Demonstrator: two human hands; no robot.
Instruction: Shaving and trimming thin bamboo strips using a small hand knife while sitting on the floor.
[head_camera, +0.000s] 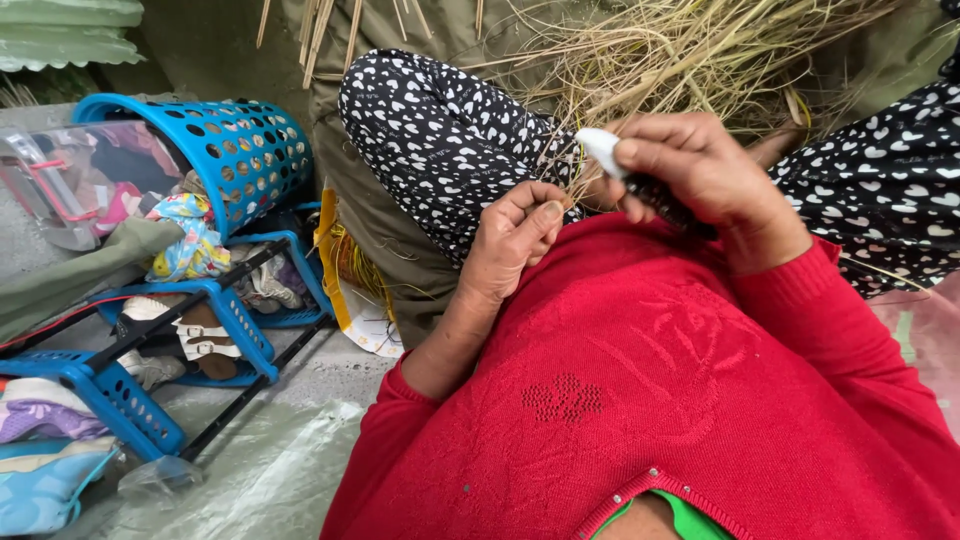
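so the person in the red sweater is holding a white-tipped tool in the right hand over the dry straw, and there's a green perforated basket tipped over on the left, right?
Not quite: the tipped-over perforated basket is blue, not green, as the head view shows. The rest holds: the right hand grips a white-tipped tool over the dry straw, and the sweater is red.

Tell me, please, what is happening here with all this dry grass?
A person in a red sweater sits with a heap of dry straw over their lap. The right hand grips a dark-handled tool with a white end; what kind of tool is unclear. The left hand is closed on thin strands by the knee. A tipped blue basket and a blue rack of shoes and cloth lie to the left.
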